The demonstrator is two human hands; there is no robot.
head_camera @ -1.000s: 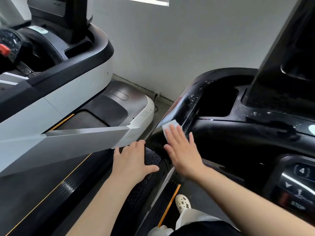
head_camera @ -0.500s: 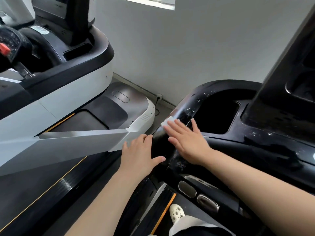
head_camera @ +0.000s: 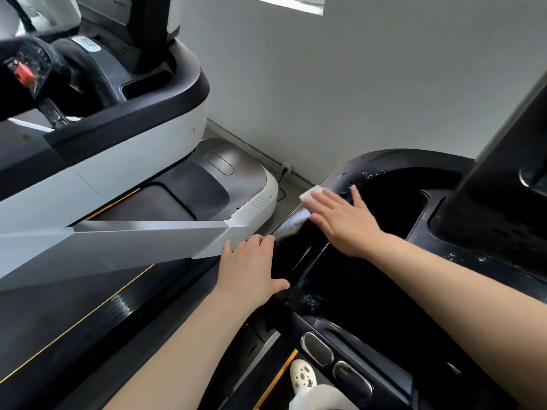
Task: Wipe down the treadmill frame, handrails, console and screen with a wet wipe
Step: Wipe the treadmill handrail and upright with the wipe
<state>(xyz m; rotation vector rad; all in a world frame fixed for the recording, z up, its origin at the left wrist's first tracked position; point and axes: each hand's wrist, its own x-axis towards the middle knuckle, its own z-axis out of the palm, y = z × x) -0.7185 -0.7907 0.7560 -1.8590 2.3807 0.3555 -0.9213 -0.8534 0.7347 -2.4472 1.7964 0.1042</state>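
Hands: right hand [head_camera: 343, 220] flattens wet wipe [head_camera: 312, 193] (fingertips) on console [head_camera: 370, 291].

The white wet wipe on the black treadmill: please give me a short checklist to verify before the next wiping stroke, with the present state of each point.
1. White wet wipe lies under the straight fingers of the right hand: ok.
2. Wipe is in contact with the glossy black curved console rim: ok.
3. Left hand rests flat on the black side edge, away from the wipe's path: ok.
4. Rim ahead is already clean: not ok, white specks show there.
5. Wipe is still wet enough: cannot tell.
6. Foot in the pale perforated clog is placed steadily: cannot tell, only part shows.
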